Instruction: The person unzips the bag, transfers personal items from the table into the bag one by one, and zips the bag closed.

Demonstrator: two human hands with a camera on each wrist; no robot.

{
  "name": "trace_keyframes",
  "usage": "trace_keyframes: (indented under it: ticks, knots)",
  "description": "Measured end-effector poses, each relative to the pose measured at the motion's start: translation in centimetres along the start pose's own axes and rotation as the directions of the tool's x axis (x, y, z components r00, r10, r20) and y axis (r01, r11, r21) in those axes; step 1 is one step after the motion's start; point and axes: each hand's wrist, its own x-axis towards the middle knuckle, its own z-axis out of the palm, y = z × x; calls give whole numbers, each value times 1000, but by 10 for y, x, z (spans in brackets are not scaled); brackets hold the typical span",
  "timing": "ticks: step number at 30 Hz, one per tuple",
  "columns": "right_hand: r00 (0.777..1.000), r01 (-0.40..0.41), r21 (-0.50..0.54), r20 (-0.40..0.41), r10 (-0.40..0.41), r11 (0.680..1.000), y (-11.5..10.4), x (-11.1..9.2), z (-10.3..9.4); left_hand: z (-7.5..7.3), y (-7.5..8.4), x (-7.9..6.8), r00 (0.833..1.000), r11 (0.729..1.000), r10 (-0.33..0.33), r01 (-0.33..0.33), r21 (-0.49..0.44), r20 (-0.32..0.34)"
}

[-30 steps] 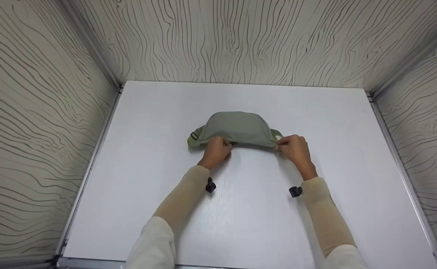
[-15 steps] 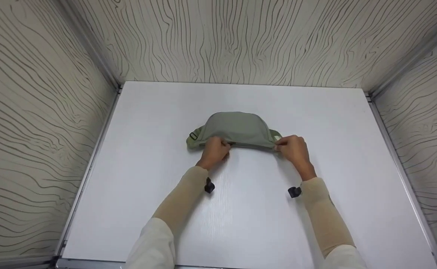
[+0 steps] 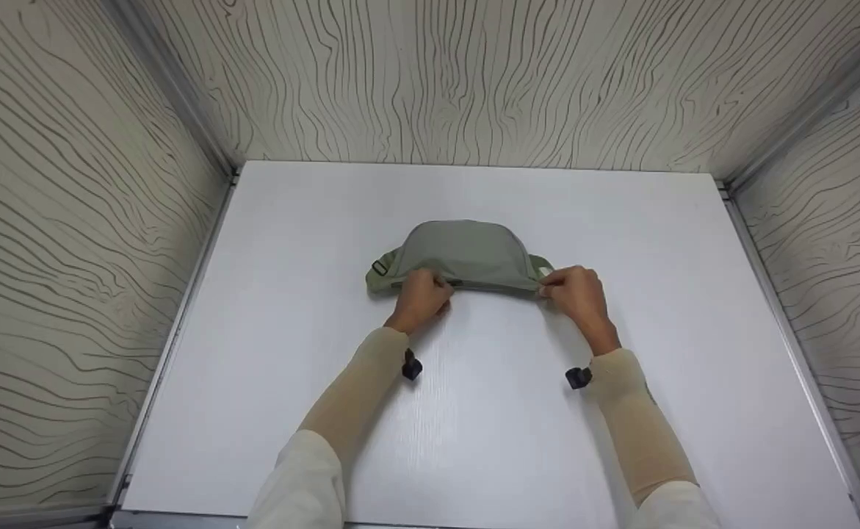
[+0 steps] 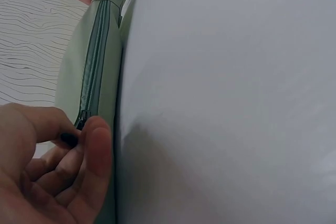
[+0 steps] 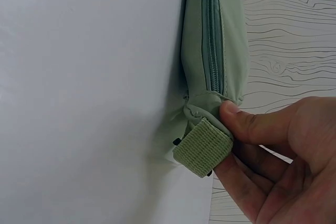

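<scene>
A grey-green waist bag (image 3: 466,246) lies on the white table, its rounded side toward the back wall and its zipper edge facing the person. In the left wrist view, my left hand (image 4: 58,166) pinches the dark zipper pull (image 4: 70,139) between thumb and finger. From there the zipper (image 4: 94,61) runs to the bag's right end. My right hand (image 3: 578,294) grips that end, with the thumb by the zipper's end in the right wrist view. A folded woven strap (image 5: 203,148) sits right at its fingers.
The white tabletop (image 3: 474,419) spreads around the bag. Wood-grain patterned walls (image 3: 466,81) stand at the back and both sides, joined by grey metal frame bars (image 3: 172,81). A strap buckle (image 3: 380,267) shows at the bag's left end.
</scene>
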Motion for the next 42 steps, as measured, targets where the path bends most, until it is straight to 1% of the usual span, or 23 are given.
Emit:
trace_keyframes:
  ticks: [5, 8, 12, 15, 21, 29, 36, 42]
  knots:
    - [1000, -2, -4, -13, 2, 1000, 0, 0, 1, -2, -1, 0, 999, 999, -44, 44, -13, -8]
    - [1000, 0, -5, -16, 0, 1000, -1, 0, 1, -4, -3, 0, 998, 998, -60, 59, -9, -9]
    - [1000, -2, -7, -6, 2, 1000, 0, 0, 0, -11, -7, -1, 994, 994, -107, 106, -8, -29]
    - [1000, -10, -10, -2, 10, 1000, 1, 0, -2, -18, -10, -3, 991, 992, -124, 123, -19, -50]
    - [1000, -15, -10, 0, 15, 1000, 2, 2, -4, -26, -15, -5, 994, 995, -93, 91, -28, -61]
    - [999, 32, -9, -16, -33, 999, 4, 2, 1, -28, -15, -10, 995, 998, -61, 59, -29, -75]
    - [1000, 23, 3, -14, -23, 1000, 4, 1, 1, -27, -17, -11, 993, 994, -96, 93, -55, -69]
    - [1000, 9, 7, -7, -9, 1000, 4, 0, 1, -28, -19, -13, 992, 993, -100, 94, -66, -80]
